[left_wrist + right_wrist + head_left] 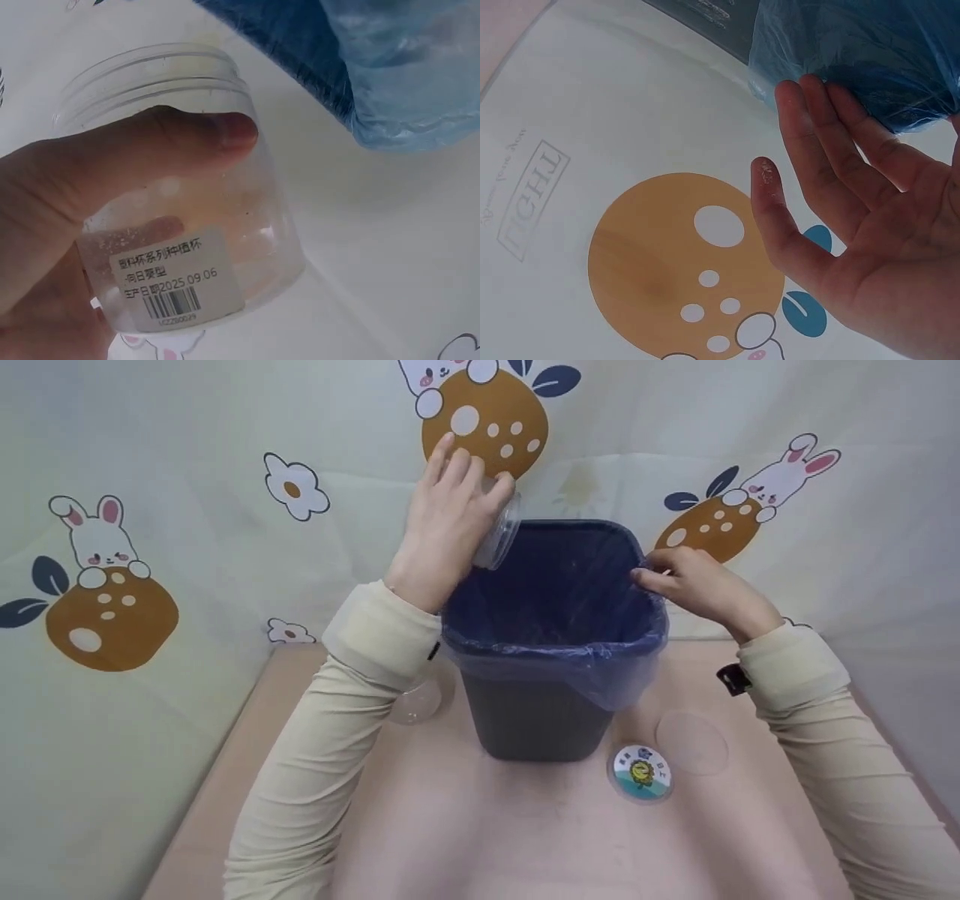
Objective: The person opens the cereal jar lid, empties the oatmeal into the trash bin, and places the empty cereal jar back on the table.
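A clear plastic jar (pixel 501 536) is gripped in my left hand (pixel 450 521), tilted beside the left rim of a dark trash bin (pixel 540 720). In the left wrist view, the thumb lies across the jar (pixel 262 225) below its threaded neck; a white barcode label (pixel 180 281) is on its side and small specks cling to the wall. A translucent blue trash bag (pixel 615 679) lines the bin and folds over its rim. My right hand (pixel 701 585) is at the right rim, its loosely extended fingertips against the bag (pixel 855 52).
A round lid with a sunflower sticker (pixel 642 772) lies right of the bin, beside a clear disc (pixel 694 744). Left of the bin, a clear rounded plastic piece (pixel 416 705) sits partly behind the left sleeve. A patterned curtain (pixel 225 547) hangs behind the pink table (pixel 450 825).
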Demonstrator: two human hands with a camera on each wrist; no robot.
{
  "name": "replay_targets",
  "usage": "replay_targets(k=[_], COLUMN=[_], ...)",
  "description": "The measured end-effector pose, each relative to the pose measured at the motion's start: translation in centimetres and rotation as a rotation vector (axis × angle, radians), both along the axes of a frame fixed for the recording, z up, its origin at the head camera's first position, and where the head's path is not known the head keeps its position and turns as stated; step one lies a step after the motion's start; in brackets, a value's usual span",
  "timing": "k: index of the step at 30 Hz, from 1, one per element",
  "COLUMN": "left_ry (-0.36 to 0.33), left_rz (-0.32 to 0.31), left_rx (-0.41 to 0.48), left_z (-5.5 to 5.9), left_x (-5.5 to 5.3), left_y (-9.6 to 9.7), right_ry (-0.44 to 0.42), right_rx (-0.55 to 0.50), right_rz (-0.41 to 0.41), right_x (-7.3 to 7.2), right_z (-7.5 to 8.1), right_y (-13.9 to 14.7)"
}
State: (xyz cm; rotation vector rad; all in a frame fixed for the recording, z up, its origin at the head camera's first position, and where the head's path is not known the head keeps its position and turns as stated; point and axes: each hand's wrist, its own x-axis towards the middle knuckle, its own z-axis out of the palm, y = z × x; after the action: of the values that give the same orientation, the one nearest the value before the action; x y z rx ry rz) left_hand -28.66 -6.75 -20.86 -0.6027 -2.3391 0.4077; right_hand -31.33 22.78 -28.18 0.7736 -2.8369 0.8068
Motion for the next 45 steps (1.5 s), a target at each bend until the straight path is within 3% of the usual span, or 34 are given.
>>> replay_targets(k=[9, 16, 20, 25, 31, 37, 45], left_ry=[-0.256, -0.361, -0.414, -0.467, -0.491, -0.481, -0.547], left_rz=[0.077, 0.097, 0.078, -0.004, -0.063, -0.076, -0.053], left_rx=[0.063, 0.174, 0.252, 0.415, 0.619, 0.735, 0.853], left_z=[0.7, -0.3, -1.1, -2.2, -4.0, -6.9, -10.7], left_x=[0.5, 0.4, 0.3, 0.6, 1.1, 1.3, 1.5], left_y=[-3.0, -5.2, -6.6, -9.0, -11.9, -13.6, -15.0], right_ry=[-0.001, 0.009, 0.014, 0.017, -0.003, -0.016, -0.006], right_rx=[0.016, 0.020, 0.018, 0.020, 0.010, 0.015, 0.011], right_rz=[-0.013, 0.012, 0.002, 0.016, 0.001, -0.008, 0.004], right_x=[0.0, -0.2, -0.1, -0.1, 0.0, 0.0, 0.1], right_z=[0.1, 0.1, 0.0, 0.0, 0.1, 0.1, 0.1], right_y=[-0.1, 0.1, 0.1, 0.0, 0.0, 0.1, 0.0])
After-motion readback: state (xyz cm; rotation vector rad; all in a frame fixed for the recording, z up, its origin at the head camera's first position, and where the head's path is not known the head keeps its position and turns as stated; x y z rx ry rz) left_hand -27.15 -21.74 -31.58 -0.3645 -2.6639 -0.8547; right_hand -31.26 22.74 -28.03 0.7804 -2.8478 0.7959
